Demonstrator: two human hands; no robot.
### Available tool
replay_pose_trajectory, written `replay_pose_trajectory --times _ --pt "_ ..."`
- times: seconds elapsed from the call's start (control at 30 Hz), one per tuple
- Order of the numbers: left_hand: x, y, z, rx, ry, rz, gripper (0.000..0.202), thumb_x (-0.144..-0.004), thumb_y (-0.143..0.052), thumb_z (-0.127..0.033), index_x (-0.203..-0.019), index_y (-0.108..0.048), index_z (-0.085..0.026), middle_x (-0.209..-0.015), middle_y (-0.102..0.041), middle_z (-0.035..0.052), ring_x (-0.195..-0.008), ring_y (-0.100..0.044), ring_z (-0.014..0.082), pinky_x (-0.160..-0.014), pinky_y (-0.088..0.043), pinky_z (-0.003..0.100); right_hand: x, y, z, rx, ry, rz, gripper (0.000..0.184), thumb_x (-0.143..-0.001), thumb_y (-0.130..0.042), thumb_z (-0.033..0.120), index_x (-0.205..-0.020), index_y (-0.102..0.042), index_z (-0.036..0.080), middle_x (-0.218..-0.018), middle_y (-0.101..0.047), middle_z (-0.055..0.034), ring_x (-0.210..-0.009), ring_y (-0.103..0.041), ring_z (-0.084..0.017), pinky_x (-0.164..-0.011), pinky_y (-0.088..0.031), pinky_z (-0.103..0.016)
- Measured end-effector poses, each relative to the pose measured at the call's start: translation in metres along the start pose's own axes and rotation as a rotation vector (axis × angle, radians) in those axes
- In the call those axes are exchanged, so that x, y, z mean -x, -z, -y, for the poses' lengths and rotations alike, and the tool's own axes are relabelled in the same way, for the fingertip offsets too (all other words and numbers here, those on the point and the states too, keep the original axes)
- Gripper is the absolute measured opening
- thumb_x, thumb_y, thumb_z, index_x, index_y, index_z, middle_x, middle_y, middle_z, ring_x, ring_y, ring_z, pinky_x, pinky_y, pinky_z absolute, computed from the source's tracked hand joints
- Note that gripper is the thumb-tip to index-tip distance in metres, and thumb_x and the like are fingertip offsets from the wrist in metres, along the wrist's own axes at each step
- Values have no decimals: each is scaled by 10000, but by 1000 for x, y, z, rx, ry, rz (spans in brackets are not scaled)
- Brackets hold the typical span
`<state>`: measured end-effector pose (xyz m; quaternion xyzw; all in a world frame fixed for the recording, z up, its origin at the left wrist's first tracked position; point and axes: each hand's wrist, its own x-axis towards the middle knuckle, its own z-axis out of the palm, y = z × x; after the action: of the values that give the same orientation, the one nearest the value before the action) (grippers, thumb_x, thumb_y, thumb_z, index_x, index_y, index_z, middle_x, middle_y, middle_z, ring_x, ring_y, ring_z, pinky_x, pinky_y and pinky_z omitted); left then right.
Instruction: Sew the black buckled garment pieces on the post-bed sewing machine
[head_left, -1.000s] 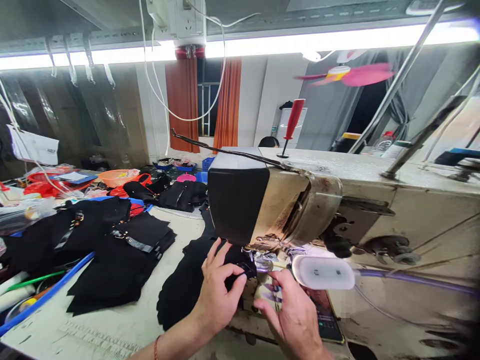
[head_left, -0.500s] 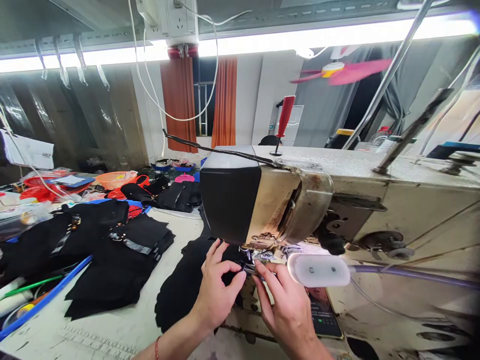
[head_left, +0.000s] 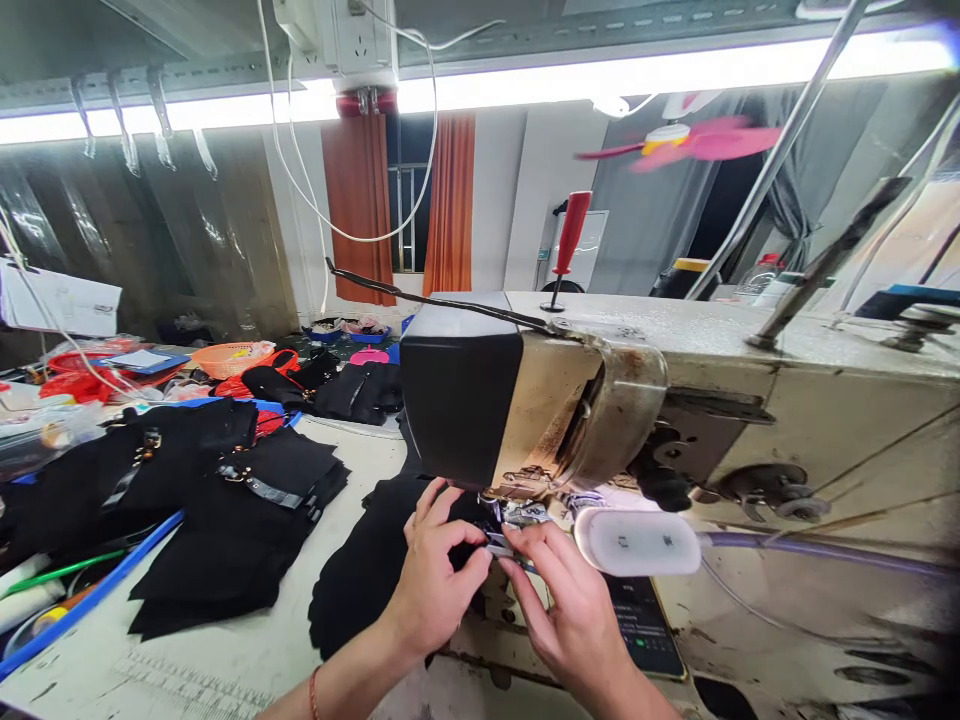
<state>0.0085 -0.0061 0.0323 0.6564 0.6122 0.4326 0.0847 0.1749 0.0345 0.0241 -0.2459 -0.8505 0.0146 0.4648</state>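
Under the head of a sewing machine, both hands work close to the needle area. My left hand is closed, thumb and forefinger pinching the edge of black fabric, its other fingers stretched toward the machine head. Just to the right, my right hand pinches a thin shiny strip between thumb and fingers; what it is cannot be made out. The two sets of fingertips almost meet. The needle and the fabric beneath it are mostly hidden by fingers and the machine head.
A lit lamp juts in beside my right hand, above a phone. Left of the machine lie stacked black fabric pieces with buckled straps and a blue-edged tray. A red screwdriver stands on top of the machine.
My right hand has shifted slightly, its fingers now more bent around the shiny strip. My left hand stays almost in place. A hanging paper at far left has swung a little right.
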Motion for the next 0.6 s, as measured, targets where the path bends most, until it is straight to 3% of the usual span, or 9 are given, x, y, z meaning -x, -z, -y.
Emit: replay_pose_trajectory --times 0.13,0.23,0.37,0.5,0.6 --pt "-1 1 -1 -31 -46 -15 157 -773 -594 -94 -789 -685 -221 -1332 -551 70 -1349 -355 342 -1036 -331 637 -1 0 7 -274 -222 19 173 -931 -546 246 -1044 -660 184 -859 -711 -76 -784 -691 -206 -715 -595 -320" --pt "1 0 -1 -62 -104 -70 169 -762 -595 -78 -795 -682 -219 -1294 -561 78 -1322 -373 346 -1027 -331 634 0 2 11 -384 -326 31 183 -940 -541 310 -986 -677 197 -859 -745 -56 -786 -718 -187 -722 -601 -261" --pt "7 1 4 11 -108 -39 157 -815 -588 -115 -839 -682 -239 -1306 -539 69 -1332 -353 325 -1044 -329 604 3 5 10 -203 -293 -72 243 -857 -659 384 -982 -677 177 -838 -744 -85 -720 -717 -223 -620 -609 -274" --pt "10 6 6 -12 -185 2 202 -869 -543 -132 -905 -683 -274 -1348 -497 44 -1351 -311 305 -1052 -318 577 -3 4 11 -222 -181 -63 153 -897 -584 243 -980 -698 181 -700 -687 -42 -565 -650 -166 -496 -549 -232" --pt "10 10 6 -100 -284 -81 215 -875 -527 -104 -900 -674 -259 -1289 -516 58 -1306 -352 297 -1018 -342 527 -11 -4 14 -303 -144 -53 213 -888 -499 155 -893 -709 193 -671 -644 -28 -575 -627 -155 -511 -528 -236"
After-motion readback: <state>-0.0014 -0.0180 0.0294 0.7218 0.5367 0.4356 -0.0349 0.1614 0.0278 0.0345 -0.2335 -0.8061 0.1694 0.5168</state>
